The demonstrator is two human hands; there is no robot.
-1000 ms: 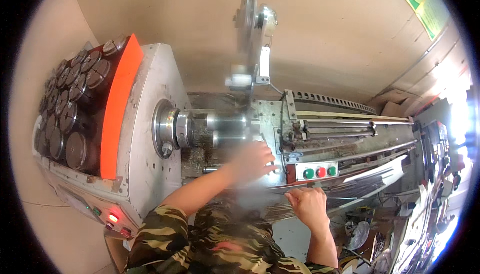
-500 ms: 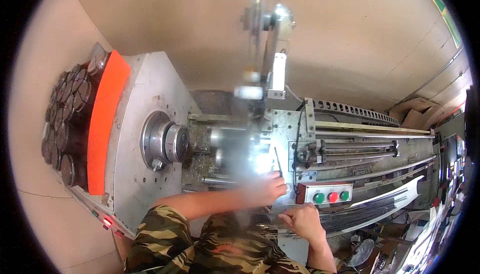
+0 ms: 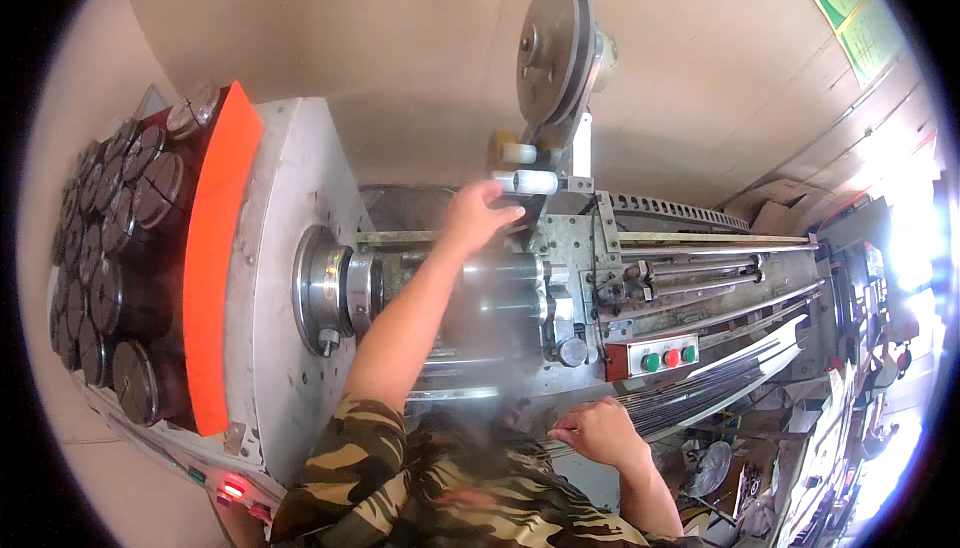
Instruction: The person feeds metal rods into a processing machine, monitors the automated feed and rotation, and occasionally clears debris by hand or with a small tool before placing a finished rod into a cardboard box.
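Observation:
My left hand (image 3: 478, 218) is raised beside the white rollers (image 3: 535, 182) under the grooved wheel (image 3: 548, 48). Its thumb and forefinger are spread, and nothing shows between them; whether a fingertip touches the rollers I cannot tell. Low and near my body, my right hand (image 3: 605, 435) is closed, with thumb and forefinger pinched together. What the pinch holds, if anything, is too small to make out. Just beyond it lies a bundle of thin dark rods (image 3: 700, 393) in a pale trough. A blurred smear covers part of the shiny cylinder (image 3: 500, 298) below my left hand.
The machine's grey headstock (image 3: 290, 178) with its round chuck (image 3: 330, 288) stands left, beside an orange panel (image 3: 218, 278) and several stacked metal discs (image 3: 130, 208). A button box (image 3: 655, 356) sits right of centre. Long rails (image 3: 720, 248) run to the right.
My left hand has left the carriage near the button box and risen to the rollers. The right hand stays low, still pinched. My view has shifted, and the wheel now shows sharply.

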